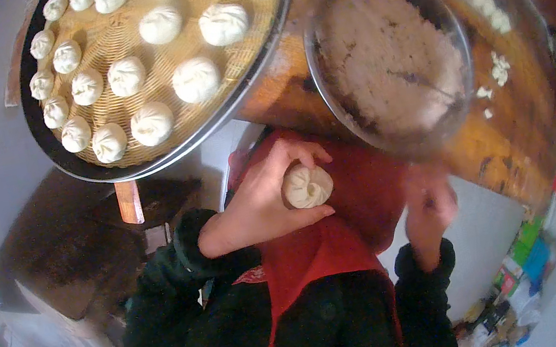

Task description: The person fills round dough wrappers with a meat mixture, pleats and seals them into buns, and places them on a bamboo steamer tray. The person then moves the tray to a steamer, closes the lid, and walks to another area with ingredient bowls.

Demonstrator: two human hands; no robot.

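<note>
My left hand [261, 202] holds a pleated white bun [306, 187] in curved fingers, its gathered top facing up, over the red apron [348, 235]. My right hand [428, 203] is smeared by motion just below the rim of a round metal bowl [316, 74] of pale brown filling [384, 58], and I cannot make out what, if anything, is in its fingers. At the upper left, many shaped buns [194, 79] sit spaced out on a woven mat [114, 109] in a large round dark-rimmed tray [68, 166].
The wooden table [523, 130] runs along the back and right, with small white pieces [497, 68] scattered beside the bowl and more [491, 9] further back. A short wooden piece [128, 202] juts below the tray. Assorted colourful items [534, 255] lie low at the right.
</note>
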